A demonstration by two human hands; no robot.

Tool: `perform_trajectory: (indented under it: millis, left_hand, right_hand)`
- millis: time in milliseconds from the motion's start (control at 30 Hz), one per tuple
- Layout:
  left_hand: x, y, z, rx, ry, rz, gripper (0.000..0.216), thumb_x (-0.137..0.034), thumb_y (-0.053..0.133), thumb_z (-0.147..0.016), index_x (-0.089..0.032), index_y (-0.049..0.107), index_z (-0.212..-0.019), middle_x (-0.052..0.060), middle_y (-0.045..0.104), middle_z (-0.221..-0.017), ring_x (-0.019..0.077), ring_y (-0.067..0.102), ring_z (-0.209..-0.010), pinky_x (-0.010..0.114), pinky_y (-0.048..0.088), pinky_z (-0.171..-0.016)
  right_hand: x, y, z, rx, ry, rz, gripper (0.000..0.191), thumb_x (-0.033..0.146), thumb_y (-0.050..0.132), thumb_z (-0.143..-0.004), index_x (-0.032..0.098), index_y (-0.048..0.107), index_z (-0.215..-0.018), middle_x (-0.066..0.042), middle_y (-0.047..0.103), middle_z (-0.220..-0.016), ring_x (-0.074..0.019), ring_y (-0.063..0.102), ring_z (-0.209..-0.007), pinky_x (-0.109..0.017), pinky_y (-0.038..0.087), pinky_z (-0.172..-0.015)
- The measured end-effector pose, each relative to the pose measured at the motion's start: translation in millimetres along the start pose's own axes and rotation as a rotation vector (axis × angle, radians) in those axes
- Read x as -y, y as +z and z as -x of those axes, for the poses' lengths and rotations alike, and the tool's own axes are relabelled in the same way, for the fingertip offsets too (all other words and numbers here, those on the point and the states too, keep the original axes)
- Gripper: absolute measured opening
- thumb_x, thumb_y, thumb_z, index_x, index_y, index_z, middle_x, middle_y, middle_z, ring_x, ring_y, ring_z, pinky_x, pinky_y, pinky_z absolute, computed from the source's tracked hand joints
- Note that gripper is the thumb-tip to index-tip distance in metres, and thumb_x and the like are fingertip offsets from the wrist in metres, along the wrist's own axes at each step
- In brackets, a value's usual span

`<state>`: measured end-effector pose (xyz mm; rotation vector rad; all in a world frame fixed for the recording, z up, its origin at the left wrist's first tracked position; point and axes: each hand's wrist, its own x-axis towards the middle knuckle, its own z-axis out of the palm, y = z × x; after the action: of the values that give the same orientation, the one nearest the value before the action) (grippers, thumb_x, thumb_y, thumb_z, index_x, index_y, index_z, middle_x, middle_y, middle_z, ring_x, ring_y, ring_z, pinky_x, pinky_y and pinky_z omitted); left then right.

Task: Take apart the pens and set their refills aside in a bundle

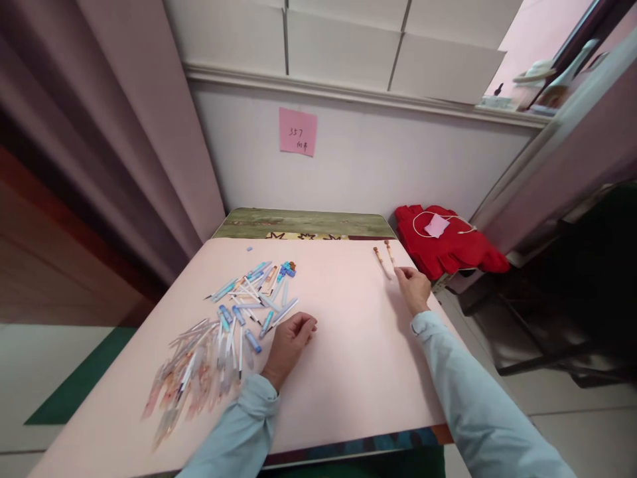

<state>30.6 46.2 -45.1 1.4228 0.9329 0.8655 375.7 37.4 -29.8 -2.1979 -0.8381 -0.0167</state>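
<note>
My right hand (pixel 415 289) is at the right side of the table, thumb and fingers pinched on the lower end of a slim beige pen (pixel 390 253) with a round brown top. A second pen (pixel 381 261) of the same look lies just left of it. My left hand (pixel 291 343) hovers near the middle with its fingers curled in, and nothing shows in them. Close beside it spreads a pile of loose pen parts: blue caps (pixel 253 341), white refills (pixel 251 291) and clear barrels (pixel 199 368). Small blue and brown pieces (pixel 288 268) sit at the pile's far end.
A pale pink sheet covers the table (pixel 343 372). One small blue piece (pixel 249 249) lies near its back edge. Behind stands a white wall with a pink note (pixel 297 132). Red cloth (pixel 448 249) with a white cable is at the back right; a curtain (pixel 124 99) hangs left.
</note>
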Motion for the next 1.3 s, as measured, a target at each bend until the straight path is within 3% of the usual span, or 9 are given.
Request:
perform_trajectory:
  millis: [200, 600, 1300]
  left_hand:
    - [-2.3, 1.9, -0.9, 0.011, -0.01, -0.033, 0.025, -0.041, 0.06, -0.085, -0.017, 0.062, -0.078, 0.001, 0.058, -0.07, 0.0113, 0.049, -0.061, 0.022, 0.039, -0.054]
    - [-9.6, 3.7, -5.8, 0.016, -0.036, -0.108, 0.026, -0.042, 0.059, -0.086, -0.018, 0.062, -0.076, -0.001, 0.054, -0.064, 0.0119, 0.047, -0.058, 0.023, 0.038, -0.054]
    - [-11.5, 5.5, -5.9, 0.005, -0.028, -0.137, 0.024, -0.04, 0.058, -0.086, -0.018, 0.064, -0.077, 0.0, 0.056, -0.063, 0.0125, 0.048, -0.058, 0.023, 0.038, -0.054]
  right_hand:
    - [-19.3, 17.2, -29.3, 0.047, 0.065, 0.099, 0.037, 0.047, 0.058, -0.079, 0.019, 0.08, -0.092, -0.012, 0.075, -0.086, -0.0244, 0.065, -0.077, -0.029, 0.042, -0.064]
    - [-21.7, 45.5, -49.3, 0.103, 0.075, 0.165, 0.035, 0.048, 0.059, -0.076, 0.023, 0.08, -0.089, -0.012, 0.075, -0.087, -0.0254, 0.065, -0.081, -0.03, 0.042, -0.065]
    - [-17.1, 44.2, -46.0, 0.098, 0.064, 0.166, 0.039, 0.05, 0.059, -0.077, 0.021, 0.08, -0.093, -0.014, 0.074, -0.087, -0.0275, 0.065, -0.081, -0.032, 0.042, -0.066]
